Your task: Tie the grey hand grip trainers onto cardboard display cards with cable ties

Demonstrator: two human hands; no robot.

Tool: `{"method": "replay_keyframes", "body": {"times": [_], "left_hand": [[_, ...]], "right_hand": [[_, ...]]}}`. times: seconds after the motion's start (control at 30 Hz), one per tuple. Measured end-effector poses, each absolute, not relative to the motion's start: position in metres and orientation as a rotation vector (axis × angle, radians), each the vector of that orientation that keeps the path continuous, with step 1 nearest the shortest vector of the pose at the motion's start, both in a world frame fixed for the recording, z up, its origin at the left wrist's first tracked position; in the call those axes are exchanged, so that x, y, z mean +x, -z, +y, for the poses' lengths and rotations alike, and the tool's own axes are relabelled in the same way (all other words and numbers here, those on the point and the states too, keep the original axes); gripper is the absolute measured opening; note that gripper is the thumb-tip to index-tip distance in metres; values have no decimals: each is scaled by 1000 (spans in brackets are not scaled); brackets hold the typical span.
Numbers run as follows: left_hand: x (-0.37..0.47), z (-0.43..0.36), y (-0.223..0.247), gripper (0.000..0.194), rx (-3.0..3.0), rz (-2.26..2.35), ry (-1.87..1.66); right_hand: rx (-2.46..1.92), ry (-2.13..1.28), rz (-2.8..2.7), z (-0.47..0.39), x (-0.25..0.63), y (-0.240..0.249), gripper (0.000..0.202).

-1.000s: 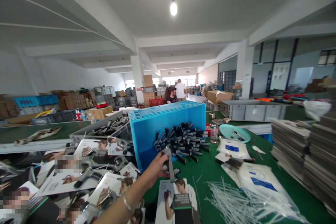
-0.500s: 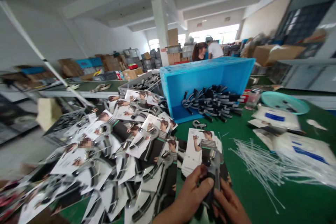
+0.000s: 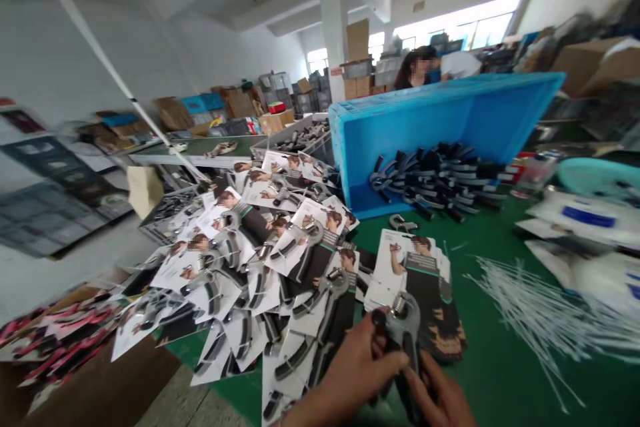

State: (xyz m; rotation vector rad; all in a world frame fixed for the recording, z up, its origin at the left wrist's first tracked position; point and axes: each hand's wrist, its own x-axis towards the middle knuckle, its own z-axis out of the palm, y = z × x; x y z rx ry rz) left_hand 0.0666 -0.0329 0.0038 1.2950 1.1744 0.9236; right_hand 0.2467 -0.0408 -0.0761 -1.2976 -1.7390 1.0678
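A grey and black hand grip strengthener [image 3: 409,323] with a metal coil spring is held low in front of me, spring end up. My left hand [image 3: 363,363] is closed around one of its handles, thumb across it. The fingers of my right hand [image 3: 440,390] press on the other handle from the right, partly hidden by it. Just beyond lies a stack of printed cards [image 3: 385,267], white and black. To the left spreads a heap of carded grip strengtheners [image 3: 320,300], each fixed on a printed card.
A blue crate [image 3: 345,167] on its side holds many loose grip strengtheners [image 3: 445,177]. White cable ties [image 3: 530,313] are scattered at right near plastic packs [image 3: 590,220] and a turquoise tray [image 3: 600,177]. A box of pink and black items [image 3: 65,340] stands lower left. People are behind the crate.
The view has swung left and slightly down, bringing the box of pink items into sight. Both hands still hold the grip strengthener, its spring end now tilted slightly differently.
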Motion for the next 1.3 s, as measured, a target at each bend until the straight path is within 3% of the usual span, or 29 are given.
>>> {"method": "replay_keyframes", "body": {"times": [0.07,0.23,0.4,0.57,0.87,0.97,1.17,1.3], "left_hand": [[66,-25,-12,38,1160,1083,-918],[61,28,-47,52,1245,1040,-927],[60,127,-53,25,1790,1187,-1008],[57,185,-25,14,1962,1257,-954],[50,160,2,13,2087,1024,-753],[56,168,1,18,2097,1084,-786],[73,178,-1,20,2180,1065,-760],[77,172,1,14,2214,1013,-744]], "right_hand": [[-1353,-1032,-1814,-43,250,54,42],[-1511,-812,-1918,-11,267,-12,44],[-1631,-632,-1967,66,273,-44,52],[-1730,-510,-2050,112,261,-44,46],[-1994,-268,-2196,56,264,-10,45],[-1817,-140,-2165,55,271,-15,40],[-1503,-405,-2147,68,259,-13,31],[-1503,-447,-2040,75,252,-1,13]]}}
